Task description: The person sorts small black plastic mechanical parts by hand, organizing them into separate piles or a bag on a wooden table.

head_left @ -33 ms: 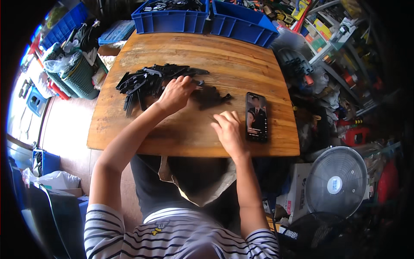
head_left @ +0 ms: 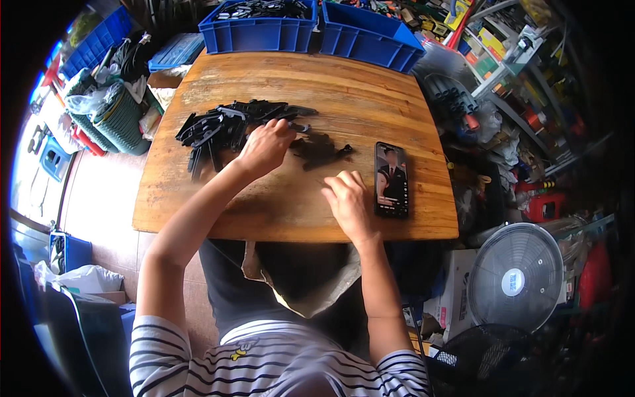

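A pile of slim black plastic parts (head_left: 221,129) lies on the left half of the wooden table (head_left: 370,99). My left hand (head_left: 266,147) is at the pile's right edge, its fingers closed on a black plastic part (head_left: 301,128) that sticks out past the fingertips. Just right of that hand is a dark clump of black pieces (head_left: 323,151), partly blurred. Near the table's front, my right hand (head_left: 349,202) hovers or rests with thumb and fingers drawn together. Whatever they pinch, if anything, is too small to make out. It is nearest to the phone.
A black phone (head_left: 391,180) with a lit screen lies right of my right hand. Two blue crates stand behind the table; the left crate (head_left: 258,34) holds black parts, beside the right crate (head_left: 370,43). A round fan (head_left: 516,268) stands at the lower right, below cluttered shelves (head_left: 503,66).
The black part at my left fingertips shows a little more clearly. Both hands keep nearly the same places, and the whole view has shifted slightly.
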A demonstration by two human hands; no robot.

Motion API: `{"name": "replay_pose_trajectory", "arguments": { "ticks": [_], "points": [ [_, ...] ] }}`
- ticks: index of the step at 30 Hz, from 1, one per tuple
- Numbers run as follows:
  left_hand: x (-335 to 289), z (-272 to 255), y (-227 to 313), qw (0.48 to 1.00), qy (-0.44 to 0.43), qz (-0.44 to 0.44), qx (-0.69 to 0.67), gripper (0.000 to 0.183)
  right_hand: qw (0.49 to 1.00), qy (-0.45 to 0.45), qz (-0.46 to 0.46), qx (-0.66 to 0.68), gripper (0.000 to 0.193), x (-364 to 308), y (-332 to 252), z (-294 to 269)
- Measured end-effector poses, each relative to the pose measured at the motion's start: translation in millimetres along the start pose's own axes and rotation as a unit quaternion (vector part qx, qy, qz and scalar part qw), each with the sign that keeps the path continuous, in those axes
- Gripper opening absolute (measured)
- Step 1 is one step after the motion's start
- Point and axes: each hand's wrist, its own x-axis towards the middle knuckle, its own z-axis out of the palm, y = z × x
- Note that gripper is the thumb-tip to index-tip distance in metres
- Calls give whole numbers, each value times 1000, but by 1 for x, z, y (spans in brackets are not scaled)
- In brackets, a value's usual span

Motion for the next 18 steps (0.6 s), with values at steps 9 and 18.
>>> {"name": "replay_pose_trajectory", "arguments": {
  "ticks": [9, 18],
  "points": [
    [-51, -54, 2, 978, -79, 55, -183, 9, 966, 45, 95, 235, 31, -38, -10, -4],
    [-71, -33, 42, 990, -10, -82, 110, 21, 833, 96, 143, 526, 15, -49, -13, -3]
  ]
}}
